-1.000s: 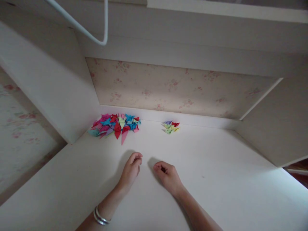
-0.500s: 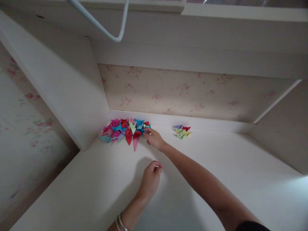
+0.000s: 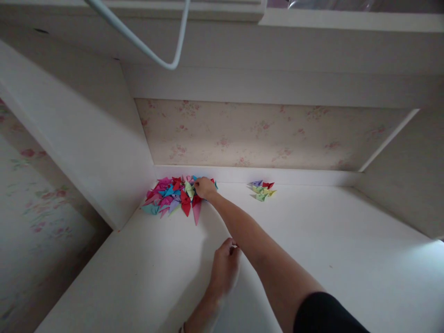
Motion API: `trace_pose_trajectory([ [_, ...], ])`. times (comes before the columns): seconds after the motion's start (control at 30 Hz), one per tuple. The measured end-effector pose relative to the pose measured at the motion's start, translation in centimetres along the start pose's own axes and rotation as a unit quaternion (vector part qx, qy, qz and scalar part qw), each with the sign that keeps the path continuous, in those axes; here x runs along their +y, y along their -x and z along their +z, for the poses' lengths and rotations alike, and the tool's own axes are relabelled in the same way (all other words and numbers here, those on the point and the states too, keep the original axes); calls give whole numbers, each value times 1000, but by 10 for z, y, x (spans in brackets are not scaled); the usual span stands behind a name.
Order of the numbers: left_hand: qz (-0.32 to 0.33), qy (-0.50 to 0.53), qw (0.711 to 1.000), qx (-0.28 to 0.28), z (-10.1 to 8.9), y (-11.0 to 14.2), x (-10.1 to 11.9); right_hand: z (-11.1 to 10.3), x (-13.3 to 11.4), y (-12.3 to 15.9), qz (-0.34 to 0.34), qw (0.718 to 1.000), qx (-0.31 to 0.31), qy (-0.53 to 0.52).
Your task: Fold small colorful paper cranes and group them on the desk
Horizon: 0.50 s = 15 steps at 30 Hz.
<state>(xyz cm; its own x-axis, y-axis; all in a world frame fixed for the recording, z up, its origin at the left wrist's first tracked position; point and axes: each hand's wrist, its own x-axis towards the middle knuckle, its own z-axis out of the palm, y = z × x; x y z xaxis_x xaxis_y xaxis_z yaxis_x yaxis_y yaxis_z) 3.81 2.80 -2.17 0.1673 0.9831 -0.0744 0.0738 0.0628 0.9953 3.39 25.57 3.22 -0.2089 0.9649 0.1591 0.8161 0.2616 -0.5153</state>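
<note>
A pile of folded paper cranes [image 3: 166, 196] in pink, red, blue, purple and pale green lies in the back left corner of the white surface. My right hand [image 3: 205, 188] is over the right side of this pile, its fingertips pinched together among the cranes. What lies between those fingers is hidden. Nearer to me, my left hand [image 3: 226, 264] is held above the surface, close beside my right forearm. Its thumb and fingertips are closed in a pinch, and anything in them is too small to make out.
A smaller group of paper cranes [image 3: 262, 190] lies to the right, near the back edge. White panels [image 3: 100, 134] enclose the surface at the left and right. Overhead are a shelf [image 3: 277, 69] and a bent pale tube [image 3: 169, 65]. Floral wallpaper [image 3: 249, 134] covers the back.
My right hand has moved left and slightly away from me, from the pile's right edge to over the cranes. My left hand has shifted slightly right and nearer to me, still pinched.
</note>
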Motion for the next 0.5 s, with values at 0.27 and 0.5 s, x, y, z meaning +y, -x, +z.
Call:
trace_pose_trajectory([
  [0.27,-15,-52,998,26,0,-2,-1,-32,0,26,-33,995,69,-60],
  [0.5,6,-43,998,48,-1,-2,0,-63,28,104,11,937,81,-340],
])
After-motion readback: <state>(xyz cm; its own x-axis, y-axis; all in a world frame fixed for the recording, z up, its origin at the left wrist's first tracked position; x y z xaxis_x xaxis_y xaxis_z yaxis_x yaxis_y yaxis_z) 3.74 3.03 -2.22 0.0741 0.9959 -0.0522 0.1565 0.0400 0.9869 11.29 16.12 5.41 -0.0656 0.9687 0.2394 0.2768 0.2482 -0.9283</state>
